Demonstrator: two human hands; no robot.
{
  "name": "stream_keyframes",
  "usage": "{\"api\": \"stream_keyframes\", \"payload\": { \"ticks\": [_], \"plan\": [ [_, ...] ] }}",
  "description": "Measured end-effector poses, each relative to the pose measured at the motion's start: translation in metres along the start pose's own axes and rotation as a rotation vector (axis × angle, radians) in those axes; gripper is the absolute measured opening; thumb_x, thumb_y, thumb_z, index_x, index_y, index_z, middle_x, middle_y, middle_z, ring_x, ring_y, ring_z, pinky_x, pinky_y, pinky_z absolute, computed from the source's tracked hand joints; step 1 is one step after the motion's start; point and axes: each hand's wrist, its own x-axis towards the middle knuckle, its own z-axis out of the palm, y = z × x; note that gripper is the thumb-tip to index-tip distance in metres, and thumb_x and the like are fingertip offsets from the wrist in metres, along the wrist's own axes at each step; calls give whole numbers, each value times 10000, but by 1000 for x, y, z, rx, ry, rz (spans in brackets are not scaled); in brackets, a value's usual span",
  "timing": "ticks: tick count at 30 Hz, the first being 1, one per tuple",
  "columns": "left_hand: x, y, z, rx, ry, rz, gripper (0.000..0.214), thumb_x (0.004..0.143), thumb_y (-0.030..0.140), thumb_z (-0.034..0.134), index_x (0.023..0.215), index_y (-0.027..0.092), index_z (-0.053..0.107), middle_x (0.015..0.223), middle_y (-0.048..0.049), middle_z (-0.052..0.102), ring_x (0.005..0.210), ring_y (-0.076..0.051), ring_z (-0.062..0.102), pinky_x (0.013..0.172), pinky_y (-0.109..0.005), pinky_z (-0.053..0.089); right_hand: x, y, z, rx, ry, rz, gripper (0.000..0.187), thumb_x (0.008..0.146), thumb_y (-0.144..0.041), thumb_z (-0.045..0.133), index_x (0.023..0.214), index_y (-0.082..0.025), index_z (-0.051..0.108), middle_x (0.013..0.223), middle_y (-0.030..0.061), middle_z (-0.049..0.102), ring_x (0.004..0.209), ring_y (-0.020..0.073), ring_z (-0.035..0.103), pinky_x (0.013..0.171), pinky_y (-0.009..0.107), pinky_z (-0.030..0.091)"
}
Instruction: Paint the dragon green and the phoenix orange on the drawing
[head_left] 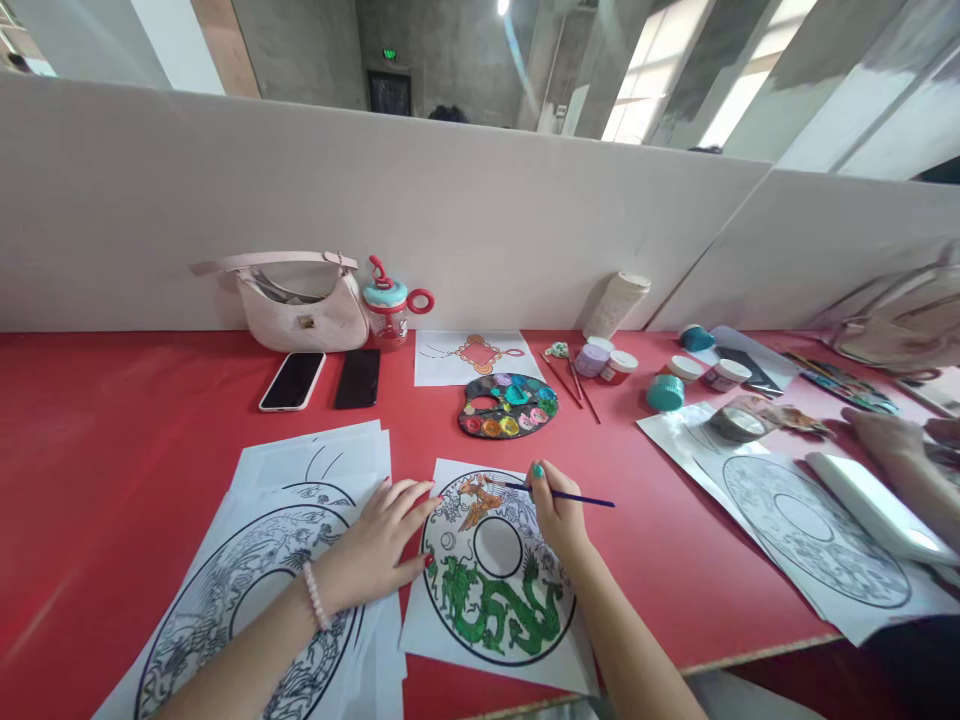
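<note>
My right hand (556,508) pinches a thin dark-blue paintbrush (589,497), its tip over the upper part of a printed sheet. That sheet (420,640) carries a ring design with a green-painted dragon (495,605) below and a partly orange bird (478,503) above. Fingers spread, my left hand (386,540) lies with its fingertips on the sheet's left edge. Beneath my left forearm is a stack of uncoloured ring drawings (225,560). Beyond the sheet sits a black palette (487,408) with wells of several paint colours.
Phones (292,382), a pink handbag (304,305) and a lidded cup (388,312) stand at the back left. Spare brushes (574,382) and paint jars (619,366) lie right of the palette. At far right, another person's hand (885,435) is near a white case (877,505) and drawing sheets.
</note>
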Motion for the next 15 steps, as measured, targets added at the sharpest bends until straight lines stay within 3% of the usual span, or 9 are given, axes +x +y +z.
{"api": "stream_keyframes", "payload": {
  "ticks": [15],
  "plan": [
    [2, 1, -2, -9, -13, -11, 613, 906, 535, 476, 1427, 251, 322, 1463, -93, 380, 1336, -305, 319, 1112, -574, 250, -2, 1, -3, -18, 27, -32, 400, 954, -380, 327, 594, -208, 354, 502, -46, 319, 455, 94, 308, 477, 249, 261]
  ]
}}
